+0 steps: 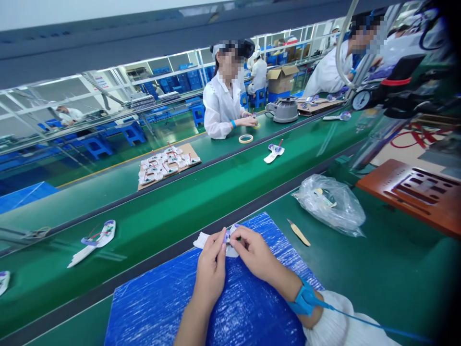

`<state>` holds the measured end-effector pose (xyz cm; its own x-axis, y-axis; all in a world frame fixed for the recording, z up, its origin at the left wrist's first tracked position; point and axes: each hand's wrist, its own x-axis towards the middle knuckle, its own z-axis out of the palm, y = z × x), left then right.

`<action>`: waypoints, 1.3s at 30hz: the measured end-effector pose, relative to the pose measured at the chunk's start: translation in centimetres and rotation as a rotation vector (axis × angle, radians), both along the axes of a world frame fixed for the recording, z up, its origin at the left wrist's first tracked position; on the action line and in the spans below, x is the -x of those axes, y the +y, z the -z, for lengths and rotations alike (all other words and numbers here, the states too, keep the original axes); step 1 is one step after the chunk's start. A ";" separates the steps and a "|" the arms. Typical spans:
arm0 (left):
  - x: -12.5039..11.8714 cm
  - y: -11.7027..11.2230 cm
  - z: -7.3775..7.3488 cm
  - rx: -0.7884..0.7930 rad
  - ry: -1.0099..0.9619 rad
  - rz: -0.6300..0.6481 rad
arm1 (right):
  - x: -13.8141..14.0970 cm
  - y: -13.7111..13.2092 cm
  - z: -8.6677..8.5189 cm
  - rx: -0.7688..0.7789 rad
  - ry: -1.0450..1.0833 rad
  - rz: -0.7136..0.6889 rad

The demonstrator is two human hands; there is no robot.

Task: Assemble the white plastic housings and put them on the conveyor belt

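Left hand (211, 271) and right hand (254, 252) meet, fingertips pinched shut on a small white part (201, 240) with a purple piece, over the far edge of the blue mat (162, 307) on the green worktop (378, 269). A plastic bag (333, 204) lies towards the worktop's far right, a small knife (298, 233) between bag and mat.

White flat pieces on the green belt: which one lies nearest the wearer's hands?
The white piece with red wires, left of the left hand; the other lies farther up the belt.

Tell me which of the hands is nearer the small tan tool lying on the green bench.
Right. The right hand sits just left of the tan tool, with bare bench between them. The left hand lies farther left, beyond the right hand, on the blue mat.
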<state>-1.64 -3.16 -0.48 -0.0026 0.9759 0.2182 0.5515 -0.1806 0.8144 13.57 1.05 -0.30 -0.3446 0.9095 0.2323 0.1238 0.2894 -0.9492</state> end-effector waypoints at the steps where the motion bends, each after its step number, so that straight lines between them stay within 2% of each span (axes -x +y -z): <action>1: -0.1 0.0 0.0 -0.004 0.000 -0.007 | 0.1 -0.1 0.2 0.028 0.019 0.007; 6: -0.8 -0.3 0.1 -0.001 0.027 -0.043 | 0.7 -0.2 0.9 0.157 0.078 0.038; 8: -1.0 -0.3 0.1 0.002 0.039 -0.073 | 0.9 -0.1 0.8 0.142 0.083 0.058; 11: -0.6 0.8 -0.3 -0.001 -0.005 -0.162 | 0.9 0.3 0.5 0.098 0.170 0.165; 14: 1.1 4.2 -1.8 -0.035 -0.049 -0.324 | 0.6 1.0 0.7 0.200 0.300 0.295; 18: 5.2 10.8 -4.3 -0.077 0.094 -0.539 | 0.2 2.0 1.2 0.393 0.465 0.360; 20: 6.9 13.5 -4.9 -0.054 0.139 -0.600 | 0.0 2.4 1.3 0.458 0.549 0.373; 23: 7.7 15.7 -4.6 -0.005 0.231 -0.669 | -0.3 2.8 1.1 0.523 0.667 0.407; 25: 6.7 16.2 -4.1 -0.003 0.304 -0.701 | -0.4 3.0 1.0 0.568 0.737 0.434; 27: 4.6 16.6 -3.7 -0.027 0.383 -0.642 | -0.6 3.2 0.9 0.619 0.801 0.463; 30: -0.2 18.4 -2.9 -0.034 0.490 -0.325 | -0.8 3.6 0.8 0.694 0.928 0.501; 32: -3.8 20.4 -2.2 -0.004 0.528 -0.121 | -1.0 3.8 0.7 0.741 1.022 0.515; 33: -5.6 21.6 -1.8 0.013 0.538 -0.059 | -1.1 3.9 0.6 0.763 1.059 0.521; 36: -9.8 25.3 -0.9 0.061 0.557 0.004 | -1.5 4.1 0.5 0.811 1.107 0.524; 39: -12.1 27.7 -0.6 0.100 0.586 -0.019 | -1.5 4.2 0.6 0.818 1.123 0.516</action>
